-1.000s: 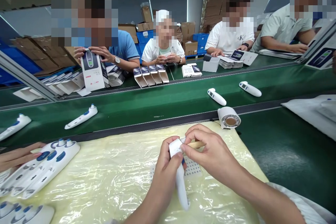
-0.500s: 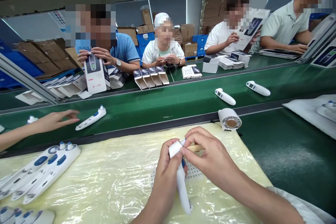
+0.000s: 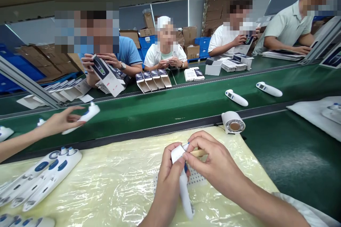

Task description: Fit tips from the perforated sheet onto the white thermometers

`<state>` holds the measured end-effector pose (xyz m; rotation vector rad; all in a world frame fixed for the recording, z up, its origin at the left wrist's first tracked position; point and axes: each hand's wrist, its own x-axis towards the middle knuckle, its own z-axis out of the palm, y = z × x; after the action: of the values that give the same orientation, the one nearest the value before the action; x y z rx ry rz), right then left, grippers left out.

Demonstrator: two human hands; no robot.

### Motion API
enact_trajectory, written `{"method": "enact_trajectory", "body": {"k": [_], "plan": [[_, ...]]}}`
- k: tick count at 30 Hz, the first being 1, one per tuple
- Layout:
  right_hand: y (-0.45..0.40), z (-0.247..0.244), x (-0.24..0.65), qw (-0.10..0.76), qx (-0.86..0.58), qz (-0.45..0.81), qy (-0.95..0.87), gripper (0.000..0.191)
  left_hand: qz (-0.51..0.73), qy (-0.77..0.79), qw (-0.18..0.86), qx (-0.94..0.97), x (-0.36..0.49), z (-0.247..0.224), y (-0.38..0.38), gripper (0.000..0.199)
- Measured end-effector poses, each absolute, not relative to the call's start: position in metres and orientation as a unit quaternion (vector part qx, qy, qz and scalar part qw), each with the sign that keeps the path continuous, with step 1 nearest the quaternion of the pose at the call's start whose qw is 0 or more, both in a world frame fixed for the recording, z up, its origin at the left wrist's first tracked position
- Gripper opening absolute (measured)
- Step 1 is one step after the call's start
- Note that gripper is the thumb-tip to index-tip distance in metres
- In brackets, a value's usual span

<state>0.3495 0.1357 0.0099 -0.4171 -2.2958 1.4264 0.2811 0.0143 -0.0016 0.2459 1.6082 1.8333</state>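
Head view: left hand (image 3: pixel 170 174) curls round the white plastic thermometer (image 3: pixel 185 195), likely light, stiff and slick, best held by its handle; right hand (image 3: pixel 211 159) pinches a wooden stick (image 3: pixel 198 153).

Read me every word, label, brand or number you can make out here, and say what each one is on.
White carton, held by the co-worker in the blue shirt: small red print, too small to read.
White device on the green conveyor belt: tiny marks, too blurred to read.
White handheld device in the left hand: nothing readable.
Nothing else is legible.
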Motion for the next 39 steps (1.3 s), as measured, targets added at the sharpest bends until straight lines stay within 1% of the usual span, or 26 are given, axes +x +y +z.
{"method": "enact_trajectory", "body": {"k": [9,12,17,21,23,25,27,28,33,36,39], "plan": [[0.136,0.018,0.352,0.205,-0.158,0.463,-0.848,0.010,0.694,0.632,0.330,0.097,0.281,0.003,0.011,0.029],[0.140,0.021,0.357,0.237,-0.154,0.457,-0.843,0.012,0.703,0.619,0.336,0.099,0.278,-0.002,0.012,0.034],[0.147,0.016,0.362,0.293,-0.152,0.455,-0.827,0.016,0.723,0.588,0.346,0.108,0.276,-0.010,0.008,0.050],[0.150,0.008,0.355,0.324,-0.159,0.460,-0.811,0.022,0.715,0.595,0.344,0.124,0.262,-0.005,0.009,0.040],[0.152,0.002,0.348,0.330,-0.171,0.477,-0.796,0.027,0.714,0.612,0.311,0.136,0.239,-0.001,0.022,0.036],[0.155,-0.008,0.341,0.331,-0.177,0.494,-0.784,0.031,0.708,0.636,0.271,0.147,0.206,0.001,0.047,0.036],[0.159,-0.020,0.335,0.327,-0.178,0.505,-0.778,0.035,0.682,0.674,0.233,0.159,0.167,-0.001,0.078,0.052],[0.161,-0.026,0.333,0.325,-0.176,0.508,-0.778,0.037,0.663,0.699,0.215,0.161,0.148,-0.004,0.094,0.055],[0.170,-0.052,0.329,0.305,-0.160,0.490,-0.801,0.035,0.516,0.833,0.121,0.160,0.084,-0.022,0.145,0.044],[0.173,-0.060,0.327,0.278,-0.133,0.482,-0.820,0.033,0.417,0.890,0.079,0.165,0.077,-0.029,0.153,0.042],[0.176,-0.065,0.325,0.274,-0.126,0.475,-0.826,0.035,0.346,0.915,0.047,0.201,0.090,-0.028,0.141,0.047]]}}
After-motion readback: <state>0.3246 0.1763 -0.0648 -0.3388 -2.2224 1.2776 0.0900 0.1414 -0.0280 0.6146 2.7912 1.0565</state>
